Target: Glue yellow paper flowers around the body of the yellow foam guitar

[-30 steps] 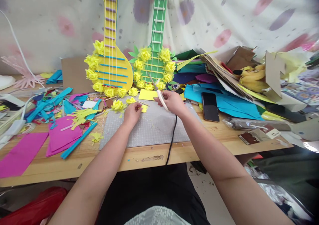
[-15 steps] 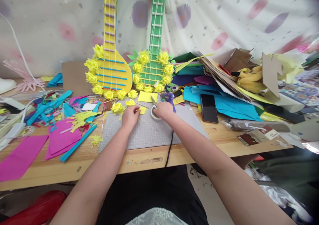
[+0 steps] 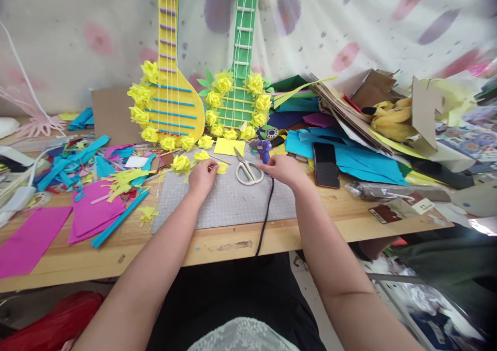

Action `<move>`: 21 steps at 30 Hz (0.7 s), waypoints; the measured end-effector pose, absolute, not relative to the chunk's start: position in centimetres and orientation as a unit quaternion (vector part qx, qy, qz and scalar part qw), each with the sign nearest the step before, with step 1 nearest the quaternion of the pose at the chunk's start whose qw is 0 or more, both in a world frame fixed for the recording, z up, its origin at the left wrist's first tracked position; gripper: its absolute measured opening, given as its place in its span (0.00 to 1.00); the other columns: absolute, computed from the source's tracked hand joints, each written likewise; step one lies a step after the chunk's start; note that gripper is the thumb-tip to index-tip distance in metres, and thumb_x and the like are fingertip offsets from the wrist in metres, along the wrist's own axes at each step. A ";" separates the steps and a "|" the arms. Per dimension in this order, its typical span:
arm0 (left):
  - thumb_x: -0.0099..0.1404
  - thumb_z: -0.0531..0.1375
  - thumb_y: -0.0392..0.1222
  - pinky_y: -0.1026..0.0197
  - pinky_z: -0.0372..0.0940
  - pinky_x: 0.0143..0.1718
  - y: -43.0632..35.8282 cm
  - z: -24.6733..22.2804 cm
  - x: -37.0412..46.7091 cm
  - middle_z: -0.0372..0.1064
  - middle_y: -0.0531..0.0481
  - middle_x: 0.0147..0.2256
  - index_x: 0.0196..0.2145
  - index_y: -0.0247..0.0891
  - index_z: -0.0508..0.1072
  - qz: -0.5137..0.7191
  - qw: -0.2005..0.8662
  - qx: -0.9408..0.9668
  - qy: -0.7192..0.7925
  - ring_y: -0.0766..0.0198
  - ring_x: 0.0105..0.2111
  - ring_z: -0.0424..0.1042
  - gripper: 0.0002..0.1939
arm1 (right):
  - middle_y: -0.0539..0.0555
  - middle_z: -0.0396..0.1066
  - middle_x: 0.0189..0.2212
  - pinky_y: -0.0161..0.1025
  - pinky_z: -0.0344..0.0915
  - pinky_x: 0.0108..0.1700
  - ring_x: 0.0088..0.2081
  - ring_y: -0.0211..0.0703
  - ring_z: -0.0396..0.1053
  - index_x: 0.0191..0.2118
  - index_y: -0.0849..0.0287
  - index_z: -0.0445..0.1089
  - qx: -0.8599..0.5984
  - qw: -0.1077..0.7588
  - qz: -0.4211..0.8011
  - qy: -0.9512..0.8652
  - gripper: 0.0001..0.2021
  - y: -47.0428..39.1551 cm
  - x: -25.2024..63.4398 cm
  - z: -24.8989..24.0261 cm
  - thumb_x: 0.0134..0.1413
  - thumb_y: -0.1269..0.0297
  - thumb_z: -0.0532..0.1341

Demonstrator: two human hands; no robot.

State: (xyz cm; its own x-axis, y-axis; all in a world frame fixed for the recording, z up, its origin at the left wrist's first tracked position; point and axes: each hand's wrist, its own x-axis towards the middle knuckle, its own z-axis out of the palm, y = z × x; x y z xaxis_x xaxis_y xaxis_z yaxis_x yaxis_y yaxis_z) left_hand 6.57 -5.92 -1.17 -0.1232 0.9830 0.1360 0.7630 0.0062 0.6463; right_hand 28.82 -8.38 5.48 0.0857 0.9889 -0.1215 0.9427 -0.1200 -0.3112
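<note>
Near mid-frame, the left hand [image 3: 202,179] pinches yellow paper [image 3: 221,169], seemingly to steady it; scissors [image 3: 246,163] lie within easy reach; the right hand [image 3: 285,170] extends a finger near the glue gun [image 3: 265,149], grip unclear.

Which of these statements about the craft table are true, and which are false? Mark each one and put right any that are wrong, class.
1. The scissors lie on the grey mat. True.
2. The left hand holds the scissors. False: its fingertips are at a small yellow piece, and the scissors lie beside the right hand.
3. Yellow flowers edge the body of the yellow instrument. True.
4. The green instrument has no strings. False: white strings run down its neck and body.
5. The phone lies on pink paper. False: it lies partly over blue paper.
</note>
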 end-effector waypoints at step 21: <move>0.61 0.58 0.42 0.60 0.64 0.39 -5.8 -2.1 6.3 0.75 0.51 0.46 0.33 0.42 0.80 0.386 0.157 0.645 0.640 0.61 0.38 0.73 0.10 | 0.57 0.71 0.29 0.45 0.65 0.39 0.35 0.50 0.69 0.30 0.58 0.66 -0.675 0.439 0.235 -0.545 0.16 -2.7 30.3 -2.3 0.45 0.49 0.60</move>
